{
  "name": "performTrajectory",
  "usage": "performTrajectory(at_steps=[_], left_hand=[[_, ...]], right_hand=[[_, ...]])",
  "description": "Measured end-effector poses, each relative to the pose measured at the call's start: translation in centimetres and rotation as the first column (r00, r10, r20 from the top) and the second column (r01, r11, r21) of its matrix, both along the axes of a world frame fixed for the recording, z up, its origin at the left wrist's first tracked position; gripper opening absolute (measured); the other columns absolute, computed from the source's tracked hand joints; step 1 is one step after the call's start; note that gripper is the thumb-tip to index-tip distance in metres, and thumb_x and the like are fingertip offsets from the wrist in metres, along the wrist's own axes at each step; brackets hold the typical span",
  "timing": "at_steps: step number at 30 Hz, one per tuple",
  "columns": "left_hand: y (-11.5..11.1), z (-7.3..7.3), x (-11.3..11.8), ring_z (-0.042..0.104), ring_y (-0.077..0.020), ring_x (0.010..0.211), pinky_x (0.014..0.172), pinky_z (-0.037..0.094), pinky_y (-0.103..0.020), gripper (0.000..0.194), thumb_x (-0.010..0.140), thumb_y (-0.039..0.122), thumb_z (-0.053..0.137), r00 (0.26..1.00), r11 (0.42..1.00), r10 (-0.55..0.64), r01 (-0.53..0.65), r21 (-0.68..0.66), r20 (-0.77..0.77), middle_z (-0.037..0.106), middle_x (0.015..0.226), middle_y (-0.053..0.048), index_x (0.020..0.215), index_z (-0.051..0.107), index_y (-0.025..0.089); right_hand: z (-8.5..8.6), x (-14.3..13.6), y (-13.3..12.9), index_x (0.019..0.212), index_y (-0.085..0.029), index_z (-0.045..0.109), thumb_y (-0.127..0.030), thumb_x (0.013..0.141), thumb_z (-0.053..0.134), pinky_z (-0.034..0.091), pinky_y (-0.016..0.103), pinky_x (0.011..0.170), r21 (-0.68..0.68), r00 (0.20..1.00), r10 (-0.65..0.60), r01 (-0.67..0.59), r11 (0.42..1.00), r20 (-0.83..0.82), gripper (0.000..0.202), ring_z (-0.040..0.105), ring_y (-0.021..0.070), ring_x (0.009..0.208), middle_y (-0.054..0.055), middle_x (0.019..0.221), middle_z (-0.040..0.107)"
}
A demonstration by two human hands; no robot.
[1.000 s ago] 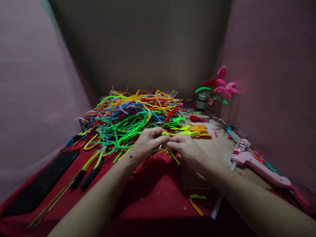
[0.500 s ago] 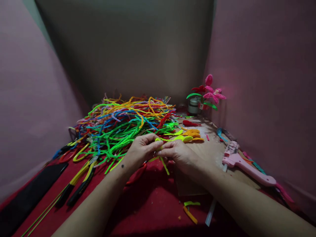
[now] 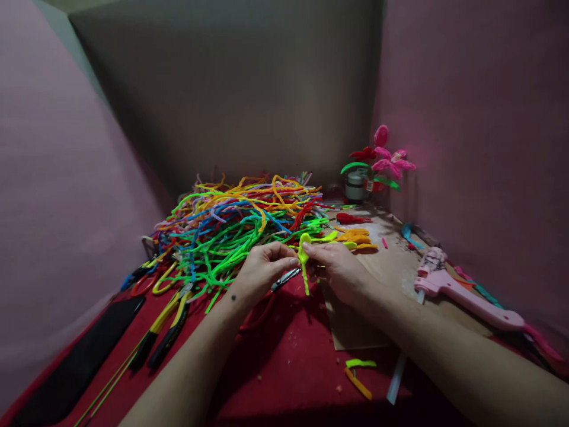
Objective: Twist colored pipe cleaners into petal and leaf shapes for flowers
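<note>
A small yellow-green fuzzy piece (image 3: 304, 252), looped at the top with a stem hanging down, is upright between my hands. My right hand (image 3: 340, 270) pinches it from the right between thumb and fingers. My left hand (image 3: 265, 270) is just left of it, thumb and index finger closed together at its side; whether they grip part of it is too small to tell. Behind the hands lies a heap of coloured pipe cleaners (image 3: 231, 225). Orange shaped pieces (image 3: 358, 237) lie behind my right hand.
Yellow-handled pliers (image 3: 171, 323) and a black flat object (image 3: 84, 362) lie left on the red cloth (image 3: 275, 379). A pink glue gun (image 3: 466, 296) rests at right by the cardboard (image 3: 355, 326). Fuzzy flowers (image 3: 391, 160) stand at the back right. Cut scraps (image 3: 359, 379) lie in front.
The yellow-green piece has turned upright, its loop now showing above my fingertips. My left fingertips have drawn slightly back from it. The whole view has shifted, with objects appearing farther right.
</note>
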State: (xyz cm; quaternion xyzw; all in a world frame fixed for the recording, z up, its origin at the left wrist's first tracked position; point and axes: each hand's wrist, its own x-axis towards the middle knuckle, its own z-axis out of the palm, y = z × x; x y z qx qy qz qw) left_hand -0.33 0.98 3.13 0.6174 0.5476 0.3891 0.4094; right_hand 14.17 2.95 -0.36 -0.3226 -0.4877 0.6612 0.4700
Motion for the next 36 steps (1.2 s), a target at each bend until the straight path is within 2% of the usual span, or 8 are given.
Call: performTrajectory(at_steps=[4, 8, 11, 15, 19, 23, 31, 36], left_hand=[[0.1, -0.1, -0.2, 0.043, -0.0076, 0.052, 0.048, 0.033, -0.019, 0.018, 0.063, 0.028, 0.066, 1.000, 1.000, 0.015, -0.015, 0.003, -0.019, 0.056, 0.059, 0.001, 0.068, 0.063, 0.011], [0.2, -0.3, -0.2, 0.039, -0.0064, 0.049, 0.046, 0.029, -0.019, 0.020, 0.063, 0.030, 0.066, 0.999, 0.999, 0.031, -0.030, 0.029, -0.038, 0.052, 0.055, 0.003, 0.066, 0.061, 0.011], [0.2, -0.4, -0.3, 0.036, -0.0059, 0.047, 0.045, 0.027, -0.019, 0.023, 0.064, 0.034, 0.066, 0.999, 0.999, 0.015, -0.012, 0.045, -0.051, 0.048, 0.052, 0.004, 0.063, 0.058, 0.012], [0.0, -0.5, -0.3, 0.036, -0.0051, 0.043, 0.043, 0.025, -0.018, 0.025, 0.067, 0.034, 0.064, 0.999, 0.999, -0.054, 0.054, -0.005, -0.001, 0.045, 0.048, 0.006, 0.061, 0.054, 0.013], [-0.2, -0.4, -0.5, 0.043, -0.0070, 0.039, 0.040, 0.031, -0.019, 0.021, 0.070, 0.032, 0.061, 0.988, 0.985, -0.144, 0.148, -0.092, 0.053, 0.054, 0.050, 0.003, 0.066, 0.051, 0.014], [-0.2, -0.5, -0.7, 0.051, -0.0098, 0.039, 0.042, 0.040, -0.022, 0.022, 0.071, 0.033, 0.062, 0.958, 0.961, -0.217, 0.243, -0.128, 0.188, 0.061, 0.056, -0.001, 0.070, 0.049, 0.014], [0.1, -1.0, -0.6, 0.053, -0.0098, 0.038, 0.041, 0.042, -0.021, 0.025, 0.068, 0.032, 0.066, 0.949, 0.962, -0.171, 0.219, -0.164, 0.263, 0.062, 0.054, -0.002, 0.067, 0.048, 0.014], [0.2, -1.2, -0.6, 0.051, -0.0088, 0.038, 0.040, 0.043, -0.021, 0.022, 0.070, 0.030, 0.064, 0.949, 0.965, -0.167, 0.213, -0.154, 0.266, 0.062, 0.055, -0.002, 0.066, 0.049, 0.013]], right_hand=[[0.1, 0.0, -0.1, 0.061, -0.014, 0.056, -0.048, 0.075, 0.054, 0.033, 0.026, 0.049, -0.043, 0.999, -0.012, 0.011, 0.999, -0.036, 0.036, 0.044, 0.0103, 0.048, 0.001, 0.054, 0.051], [0.0, 0.0, 0.0, 0.057, -0.014, 0.055, -0.032, 0.066, 0.066, 0.031, 0.025, 0.048, 0.005, 1.000, 0.017, -0.017, 1.000, -0.002, 0.022, 0.042, 0.0088, 0.048, -0.001, 0.053, 0.048], [-0.1, -0.1, 0.0, 0.059, -0.015, 0.057, -0.022, 0.062, 0.066, 0.030, 0.024, 0.048, 0.044, 1.000, 0.009, -0.010, 0.999, 0.022, 0.012, 0.041, 0.0085, 0.049, -0.001, 0.054, 0.048], [0.1, -0.2, -0.2, 0.061, -0.014, 0.059, -0.021, 0.062, 0.064, 0.030, 0.024, 0.049, 0.041, 0.998, -0.026, 0.024, 0.999, 0.053, 0.009, 0.039, 0.0078, 0.048, -0.001, 0.054, 0.050], [0.3, -0.3, -0.4, 0.056, -0.013, 0.057, -0.021, 0.060, 0.065, 0.029, 0.024, 0.048, -0.003, 0.998, -0.028, 0.028, 1.000, 0.051, 0.011, 0.039, 0.0073, 0.045, -0.002, 0.050, 0.049], [0.4, -0.2, -0.4, 0.055, -0.014, 0.057, -0.020, 0.061, 0.065, 0.030, 0.025, 0.049, -0.012, 0.999, -0.022, 0.022, 1.000, 0.050, 0.012, 0.040, 0.0072, 0.044, -0.002, 0.050, 0.050], [0.2, -0.1, -0.1, 0.059, -0.013, 0.057, -0.022, 0.061, 0.064, 0.030, 0.024, 0.048, 0.010, 0.998, 0.027, -0.027, 1.000, 0.048, 0.012, 0.040, 0.0072, 0.045, -0.002, 0.050, 0.050], [0.2, 0.0, -0.1, 0.055, -0.014, 0.055, -0.016, 0.061, 0.057, 0.031, 0.024, 0.048, 0.038, 0.999, 0.051, -0.051, 0.998, 0.014, 0.007, 0.041, 0.0078, 0.045, -0.002, 0.050, 0.049]])
